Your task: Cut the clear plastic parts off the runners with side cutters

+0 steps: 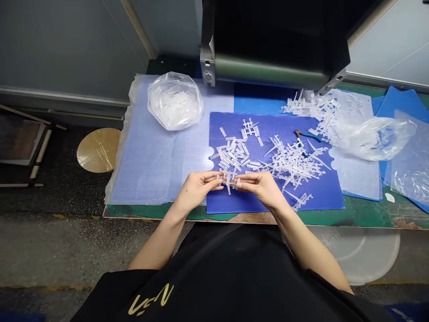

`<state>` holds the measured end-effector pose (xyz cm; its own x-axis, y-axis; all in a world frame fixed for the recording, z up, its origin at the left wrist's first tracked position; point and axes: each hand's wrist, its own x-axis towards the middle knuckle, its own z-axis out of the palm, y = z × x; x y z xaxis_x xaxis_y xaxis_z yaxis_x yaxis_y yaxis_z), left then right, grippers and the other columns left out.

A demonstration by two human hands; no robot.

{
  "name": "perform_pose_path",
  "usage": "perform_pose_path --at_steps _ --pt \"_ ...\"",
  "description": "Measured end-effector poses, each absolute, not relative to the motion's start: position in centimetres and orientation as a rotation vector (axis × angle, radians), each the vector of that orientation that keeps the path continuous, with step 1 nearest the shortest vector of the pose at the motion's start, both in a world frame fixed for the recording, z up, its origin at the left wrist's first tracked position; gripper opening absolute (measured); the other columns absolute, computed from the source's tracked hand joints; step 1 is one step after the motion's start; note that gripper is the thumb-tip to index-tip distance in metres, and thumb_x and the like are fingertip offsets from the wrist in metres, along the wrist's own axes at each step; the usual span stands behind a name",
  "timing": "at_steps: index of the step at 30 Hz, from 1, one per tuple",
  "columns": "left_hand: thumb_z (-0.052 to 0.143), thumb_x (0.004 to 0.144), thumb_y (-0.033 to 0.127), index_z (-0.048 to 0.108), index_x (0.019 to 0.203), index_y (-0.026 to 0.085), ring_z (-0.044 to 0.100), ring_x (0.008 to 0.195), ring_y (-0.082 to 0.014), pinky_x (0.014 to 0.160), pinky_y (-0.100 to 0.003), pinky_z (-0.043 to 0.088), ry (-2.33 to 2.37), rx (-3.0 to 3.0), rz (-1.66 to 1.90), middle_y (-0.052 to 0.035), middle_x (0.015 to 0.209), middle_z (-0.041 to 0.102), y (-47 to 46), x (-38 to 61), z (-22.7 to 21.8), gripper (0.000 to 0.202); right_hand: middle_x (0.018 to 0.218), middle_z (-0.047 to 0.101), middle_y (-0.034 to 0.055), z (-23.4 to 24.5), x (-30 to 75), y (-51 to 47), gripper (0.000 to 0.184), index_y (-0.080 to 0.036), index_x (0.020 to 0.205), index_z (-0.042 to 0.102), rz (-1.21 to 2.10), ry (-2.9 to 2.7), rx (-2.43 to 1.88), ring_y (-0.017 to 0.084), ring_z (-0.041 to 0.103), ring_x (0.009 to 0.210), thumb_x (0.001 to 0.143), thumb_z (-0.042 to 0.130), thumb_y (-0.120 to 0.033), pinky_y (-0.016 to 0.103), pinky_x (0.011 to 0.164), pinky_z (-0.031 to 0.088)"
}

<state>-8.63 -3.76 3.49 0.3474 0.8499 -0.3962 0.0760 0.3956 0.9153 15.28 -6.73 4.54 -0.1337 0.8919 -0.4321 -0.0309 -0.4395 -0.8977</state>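
Between my two hands is a translucent white plastic sprue (228,181), a branched moulded frame with small pieces on it. My left hand (198,188) pinches its left end, and my right hand (258,184) pinches the right end. Just beyond the fingers lies a loose pile of small ribbed plastic strips (231,154) on the dark blue sheet (241,205). To the right of my right hand spreads a tangled heap of branched sprues (295,165). Cutting pliers with teal handles (310,136) rest at the sheet's upper right.
A clear bag of white pieces (174,105) stands at the back left. More sprues (317,109) and another clear bag (378,136) lie at the right. A black conveyor-like roller unit (275,67) overhangs the back. The green table's front edge (362,219) runs close to my body.
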Motion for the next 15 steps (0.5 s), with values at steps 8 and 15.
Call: perform_pose_path --at_steps 8,15 --pt "0.084 0.088 0.047 0.084 0.122 0.022 0.081 0.112 -0.0312 0.116 -0.049 0.061 1.387 1.275 0.714 -0.0063 0.119 0.084 -5.3 -6.6 5.8 0.042 0.103 0.086 0.0095 2.9 13.6 -6.0 0.036 -0.019 0.101 0.088 1.261 -1.036 -1.479 0.031 0.084 0.099 0.082 0.089 -0.05 0.049 0.104 0.067" --pt "0.091 0.08 0.049 0.083 0.117 0.014 0.084 0.102 -0.0284 0.1 -0.041 0.07 1.246 1.032 0.805 -0.0128 0.113 0.085 -1.6 -7.1 5.0 0.052 0.156 0.064 0.0048 3.9 15.5 -4.3 0.054 -0.027 0.147 0.071 1.129 -1.21 -1.402 0.029 0.059 0.149 0.094 0.079 -0.033 0.05 0.132 0.041"
